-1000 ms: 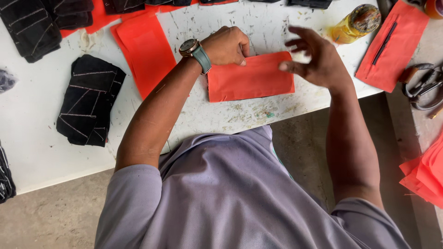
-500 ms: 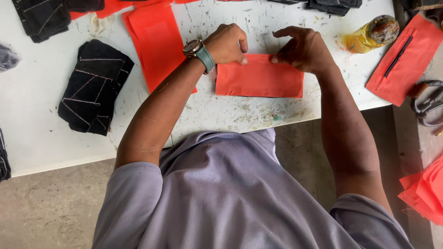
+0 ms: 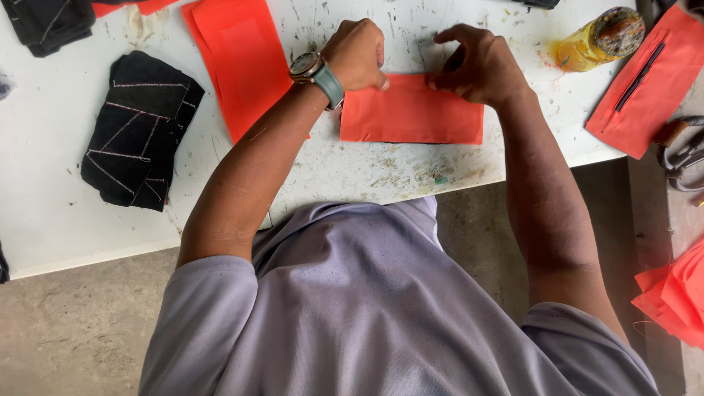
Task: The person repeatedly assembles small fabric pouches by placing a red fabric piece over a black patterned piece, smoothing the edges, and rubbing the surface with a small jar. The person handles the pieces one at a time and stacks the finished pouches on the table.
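An orange rectangular fabric piece (image 3: 411, 121) lies flat on the white, stained table (image 3: 352, 172). My left hand (image 3: 357, 55), with a watch on its wrist, is closed and presses the piece's top left edge. At the top right edge my right hand (image 3: 477, 66) pinches the same piece with bent fingers. A dark layer shows faintly under the piece's lower edge.
A longer orange fabric strip (image 3: 238, 62) lies left of my left arm. Folded black striped cloth (image 3: 139, 128) sits further left. A yellow-filled bottle (image 3: 598, 40) lies at the upper right beside another orange piece with a dark pen (image 3: 642, 77). Scissors (image 3: 682, 158) and orange pieces (image 3: 675, 293) sit right.
My right hand came down from above the table onto the orange piece's top right edge. My left hand stayed on the top left edge. The piece now lies straighter.
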